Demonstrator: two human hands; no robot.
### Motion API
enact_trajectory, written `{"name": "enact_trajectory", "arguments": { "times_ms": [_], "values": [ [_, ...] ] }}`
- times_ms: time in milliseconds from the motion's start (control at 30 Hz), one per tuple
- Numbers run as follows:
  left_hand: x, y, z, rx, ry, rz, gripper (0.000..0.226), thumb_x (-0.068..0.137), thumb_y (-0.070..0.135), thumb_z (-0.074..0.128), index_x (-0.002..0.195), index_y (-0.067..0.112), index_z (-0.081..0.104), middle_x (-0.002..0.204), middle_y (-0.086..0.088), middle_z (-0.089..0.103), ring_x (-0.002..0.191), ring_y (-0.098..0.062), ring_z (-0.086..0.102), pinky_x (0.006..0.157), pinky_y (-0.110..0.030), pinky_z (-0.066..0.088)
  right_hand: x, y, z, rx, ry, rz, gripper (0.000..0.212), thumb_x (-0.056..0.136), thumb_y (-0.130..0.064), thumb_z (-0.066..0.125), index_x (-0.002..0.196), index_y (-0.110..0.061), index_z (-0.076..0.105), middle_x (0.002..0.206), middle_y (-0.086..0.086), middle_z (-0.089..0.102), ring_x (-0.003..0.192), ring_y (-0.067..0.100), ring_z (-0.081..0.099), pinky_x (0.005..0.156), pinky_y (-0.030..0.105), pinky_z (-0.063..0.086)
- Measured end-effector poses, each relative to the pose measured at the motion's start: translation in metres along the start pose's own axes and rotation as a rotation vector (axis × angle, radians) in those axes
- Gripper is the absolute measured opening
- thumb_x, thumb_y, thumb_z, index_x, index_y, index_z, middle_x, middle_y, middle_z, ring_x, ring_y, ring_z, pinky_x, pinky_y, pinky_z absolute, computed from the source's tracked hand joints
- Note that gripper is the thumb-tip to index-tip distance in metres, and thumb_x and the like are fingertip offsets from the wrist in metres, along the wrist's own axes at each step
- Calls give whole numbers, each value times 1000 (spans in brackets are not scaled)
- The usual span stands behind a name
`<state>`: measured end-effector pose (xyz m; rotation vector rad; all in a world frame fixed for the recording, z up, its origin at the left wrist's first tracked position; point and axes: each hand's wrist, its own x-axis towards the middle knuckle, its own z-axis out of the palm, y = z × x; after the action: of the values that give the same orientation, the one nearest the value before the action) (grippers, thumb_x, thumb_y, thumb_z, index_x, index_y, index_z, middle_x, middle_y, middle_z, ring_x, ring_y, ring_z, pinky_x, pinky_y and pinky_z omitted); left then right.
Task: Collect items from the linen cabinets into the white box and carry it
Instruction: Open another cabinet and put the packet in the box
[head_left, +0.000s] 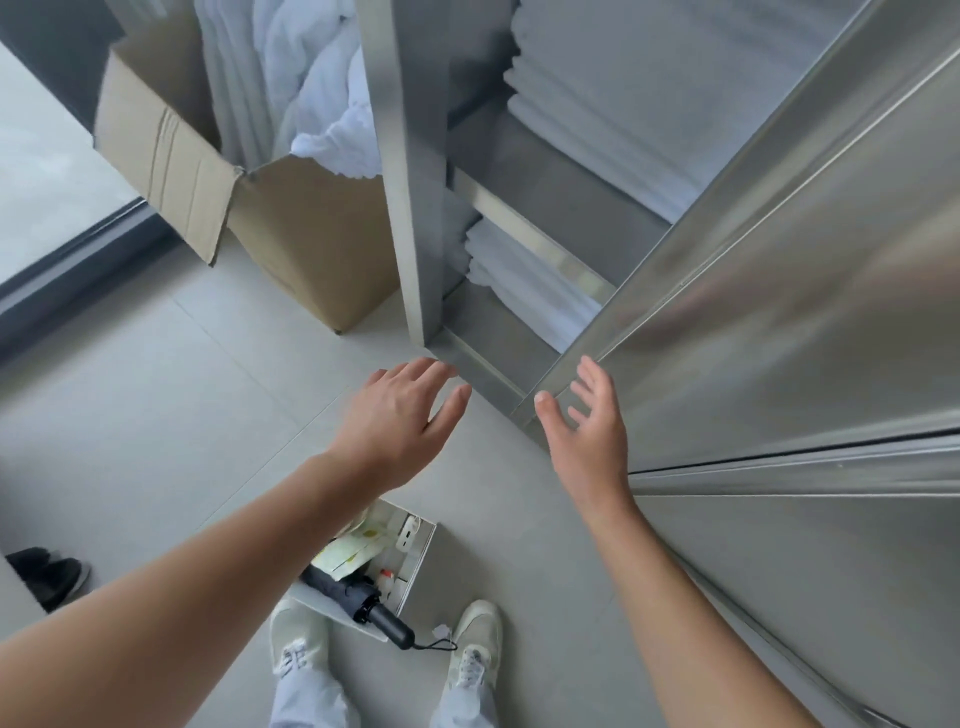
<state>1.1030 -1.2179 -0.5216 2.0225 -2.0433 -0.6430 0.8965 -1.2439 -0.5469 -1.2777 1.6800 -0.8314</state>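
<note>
We hold our left hand (402, 415) and right hand (589, 423) empty, fingers spread, before the open cabinet (753, 291). The white box (418, 558) sits on the floor between our feet.

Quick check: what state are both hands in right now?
Left hand: open, fingers spread, holding nothing.
Right hand: open, holding nothing, beside the silver metal cabinet door.

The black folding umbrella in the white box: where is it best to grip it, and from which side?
Probably grip the umbrella by its thick handle, which juts over the white box rim toward the shoes, clear of the packets. Come from above on the near side.
</note>
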Motion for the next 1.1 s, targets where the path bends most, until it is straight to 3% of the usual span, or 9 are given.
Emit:
{"name": "enact_trajectory", "arguments": {
  "times_ms": [300,567,700,867,1100],
  "values": [
    [34,-11,18,-64,-52,93,56,99,55,24,120,19,61,119,2,66,107,-23,61,90,-39,45,31,-28,13,104,123,-23,64,92,-16,71,148,-13,39,151,10,48,143,9,41,118,40,37],
    [47,-57,-1,-46,-29,85,57,99,54,25,119,16,62,116,-2,67,106,-27,63,87,-39,46,31,-36,28,164,203,-12,56,90,-7,72,138,-10,44,142,6,52,136,11,46,114,41,42],
    [47,-69,-3,-53,-14,58,58,99,54,24,120,16,62,119,-2,67,108,-27,63,86,-38,44,32,-32,26,101,162,-23,56,91,-11,71,141,-16,46,146,2,52,137,0,44,116,38,40],
    [39,-63,1,-61,-71,75,56,100,53,25,122,16,61,123,0,65,110,-24,62,89,-38,44,15,-11,23,61,165,60,50,93,-17,69,140,-21,51,139,-3,59,121,-16,49,115,37,42],
    [18,-30,16,-62,-157,171,56,99,53,25,122,18,61,122,2,65,107,-24,63,90,-38,44,-19,27,-9,124,372,203,43,95,-9,67,136,-15,54,133,2,61,128,4,55,111,37,47]
  ]
}}
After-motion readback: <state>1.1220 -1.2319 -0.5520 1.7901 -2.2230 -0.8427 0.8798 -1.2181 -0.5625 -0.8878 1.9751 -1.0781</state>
